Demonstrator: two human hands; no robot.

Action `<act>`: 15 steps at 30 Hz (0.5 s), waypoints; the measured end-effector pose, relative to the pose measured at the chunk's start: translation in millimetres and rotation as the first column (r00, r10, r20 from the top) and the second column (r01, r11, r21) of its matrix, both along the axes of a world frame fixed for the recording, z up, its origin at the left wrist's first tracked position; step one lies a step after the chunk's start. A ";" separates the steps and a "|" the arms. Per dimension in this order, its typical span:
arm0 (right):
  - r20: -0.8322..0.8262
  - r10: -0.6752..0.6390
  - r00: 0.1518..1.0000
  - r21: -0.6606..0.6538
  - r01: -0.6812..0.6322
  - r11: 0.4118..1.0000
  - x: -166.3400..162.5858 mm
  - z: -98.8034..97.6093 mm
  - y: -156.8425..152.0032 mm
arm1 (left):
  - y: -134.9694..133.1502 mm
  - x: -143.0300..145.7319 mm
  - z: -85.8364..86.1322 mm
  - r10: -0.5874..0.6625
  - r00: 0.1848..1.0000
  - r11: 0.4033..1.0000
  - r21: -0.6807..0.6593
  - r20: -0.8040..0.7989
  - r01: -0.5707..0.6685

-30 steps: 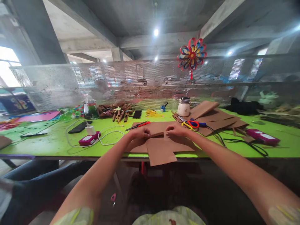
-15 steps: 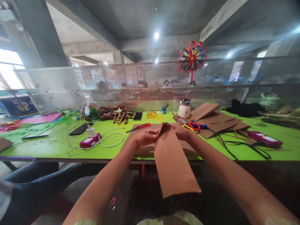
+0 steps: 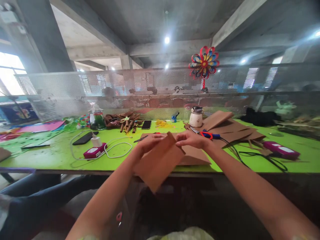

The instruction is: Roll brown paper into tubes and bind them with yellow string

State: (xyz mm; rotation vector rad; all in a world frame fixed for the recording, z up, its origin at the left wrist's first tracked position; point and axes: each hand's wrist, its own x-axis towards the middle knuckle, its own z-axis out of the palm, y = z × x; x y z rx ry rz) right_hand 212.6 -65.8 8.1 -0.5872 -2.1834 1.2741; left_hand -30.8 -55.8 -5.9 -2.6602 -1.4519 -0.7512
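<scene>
A strip of brown paper [image 3: 160,161], folded at its far end, is held up over the table's front edge and tilts toward me. My left hand [image 3: 149,142] is closed on its left side, with part of the fingers behind the paper. At the folded upper right edge my right hand [image 3: 192,138] pinches the paper between thumb and fingers. Beneath, a flat brown sheet [image 3: 196,156] lies on the green table. A cutter knife [image 3: 138,139] is partly hidden behind my left hand. Scissors [image 3: 195,130] and a red-and-blue tool [image 3: 209,135] lie just beyond my right hand.
Brown paper sheets [image 3: 233,131] are piled at the right near a purple power strip [image 3: 281,150] with a black cable. A white jar [image 3: 196,118], a phone [image 3: 146,124] and rolled brown tubes [image 3: 128,125] stand farther back. Another person's legs [image 3: 47,190] are at the left.
The paper strip has swung round, its free end now pointing lower left instead of lower right. My left hand has shifted left and turned; my right hand now shows beside the fold.
</scene>
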 end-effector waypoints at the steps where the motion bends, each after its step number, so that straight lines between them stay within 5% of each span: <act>1: 0.098 0.024 0.995 -0.004 -0.024 1.000 0.7 -1.6 7.7 | 4.9 -3.7 5.7 -0.074 0.993 0.994 -0.071 0.088 0.080; 4: 0.383 0.060 0.922 0.007 -0.067 0.998 -3.5 -6.7 33.2 | 16.5 -5.0 14.5 -0.218 0.867 0.832 -0.379 0.447 0.405; 6: 0.494 0.030 0.869 0.049 -0.062 0.997 -10.8 -9.6 48.2 | 20.9 1.6 11.0 -0.190 0.887 0.772 -0.494 0.421 0.400; 9: 0.556 -0.016 0.831 0.109 -0.054 0.993 -22.8 -14.0 63.0 | 25.2 14.0 -4.1 -0.221 0.962 0.835 -0.478 0.158 0.270; 15: 0.576 -0.186 0.796 0.309 -0.002 0.951 -34.1 -36.6 67.5 | 34.5 20.2 -34.2 -0.248 0.959 0.866 -0.412 0.135 0.282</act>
